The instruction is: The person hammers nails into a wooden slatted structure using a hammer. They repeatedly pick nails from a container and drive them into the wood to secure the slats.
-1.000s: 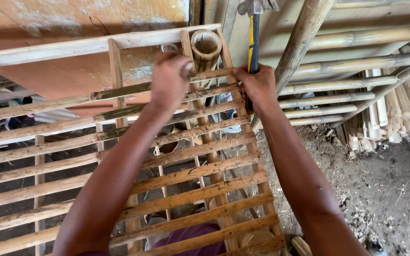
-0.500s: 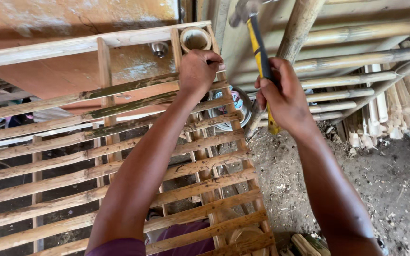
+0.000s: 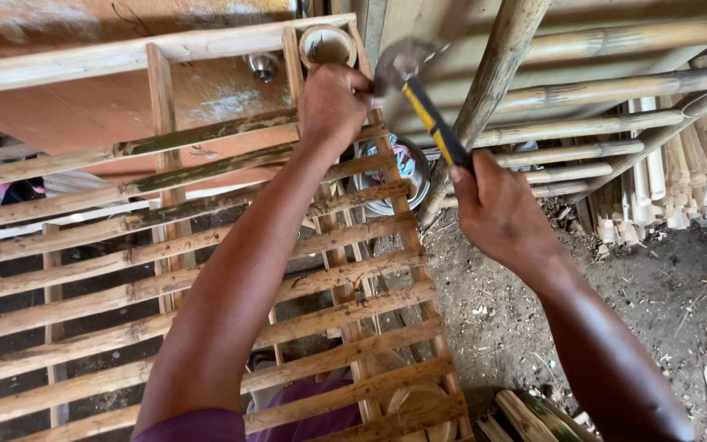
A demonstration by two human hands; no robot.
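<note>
A slatted bamboo frame [image 3: 206,270] fills the left of the head view, with a hollow bamboo post [image 3: 327,42] at its top right corner. My left hand [image 3: 333,106] is closed on the frame just below that post, fingers pinched at the edge; any nail there is hidden. My right hand [image 3: 493,209] grips the black and yellow handle of a hammer [image 3: 419,98]. The blurred metal hammer head is right beside my left hand's fingers, near the frame's corner.
A bamboo pole [image 3: 484,98] leans up behind the hammer. Stacked bamboo poles [image 3: 607,123] and short cut pieces [image 3: 681,188] lie at the right over dirt ground [image 3: 664,311]. A metal bowl [image 3: 398,172] sits under the frame. A brown board [image 3: 83,90] lies at the upper left.
My right hand moved away to the right and down, taking the hammer by its handle, and swung the head down toward the frame corner. My left hand stayed near the post.
</note>
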